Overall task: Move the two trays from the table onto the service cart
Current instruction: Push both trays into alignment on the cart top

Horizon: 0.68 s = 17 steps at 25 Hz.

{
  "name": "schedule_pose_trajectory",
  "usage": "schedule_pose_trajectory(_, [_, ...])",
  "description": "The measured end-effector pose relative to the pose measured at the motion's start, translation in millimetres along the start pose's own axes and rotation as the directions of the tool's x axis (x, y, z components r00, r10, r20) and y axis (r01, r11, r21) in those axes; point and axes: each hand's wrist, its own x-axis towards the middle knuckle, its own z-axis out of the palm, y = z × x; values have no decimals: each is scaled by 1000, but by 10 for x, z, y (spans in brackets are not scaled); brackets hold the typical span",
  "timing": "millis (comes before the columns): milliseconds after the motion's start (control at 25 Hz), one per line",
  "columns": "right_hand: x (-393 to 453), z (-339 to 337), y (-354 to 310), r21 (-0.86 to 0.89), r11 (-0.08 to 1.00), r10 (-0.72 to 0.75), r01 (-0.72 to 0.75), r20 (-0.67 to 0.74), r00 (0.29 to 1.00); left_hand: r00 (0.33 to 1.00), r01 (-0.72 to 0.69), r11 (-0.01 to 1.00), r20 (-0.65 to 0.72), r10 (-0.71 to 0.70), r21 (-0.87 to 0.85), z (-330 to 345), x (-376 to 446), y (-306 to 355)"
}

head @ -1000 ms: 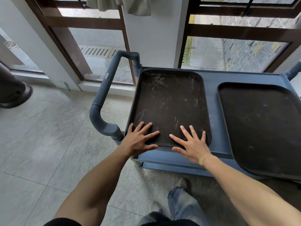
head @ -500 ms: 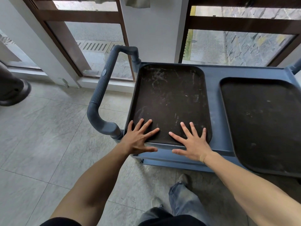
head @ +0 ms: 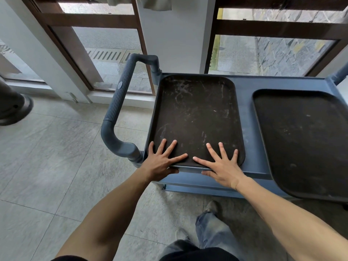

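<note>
Two dark brown trays lie flat on the top of the blue service cart [head: 246, 117]. The scratched left tray [head: 195, 117] sits next to the cart's handle. The right tray [head: 305, 140] lies askew, and its near corner overhangs the cart's front edge. My left hand [head: 162, 162] and my right hand [head: 220, 166] hold the left tray's near edge. Their fingers are spread flat on top of it, and both thumbs are tucked below the rim against the cart's front.
The cart's ribbed handle [head: 120, 102] juts out to the left. Glass doors with brown frames [head: 278, 27] and a white wall stand right behind the cart. A dark round base [head: 13, 108] rests on the tiled floor at far left. My legs are below the cart's front.
Both hands stay on the left tray's near edge, and the tray sits about the same on the cart. Only the camera view has shifted slightly.
</note>
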Motion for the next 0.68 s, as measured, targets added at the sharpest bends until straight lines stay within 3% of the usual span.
schedule_pose_trajectory(360, [14, -35, -29, 2, 1000, 19, -19, 21, 1000, 1000, 3, 1000, 13, -3, -15, 10, 20, -35])
schedule_pose_trajectory(680, [-86, -133, -72, 55, 996, 57, -64, 131, 990, 994, 108, 991, 32, -106, -84, 31, -38, 105])
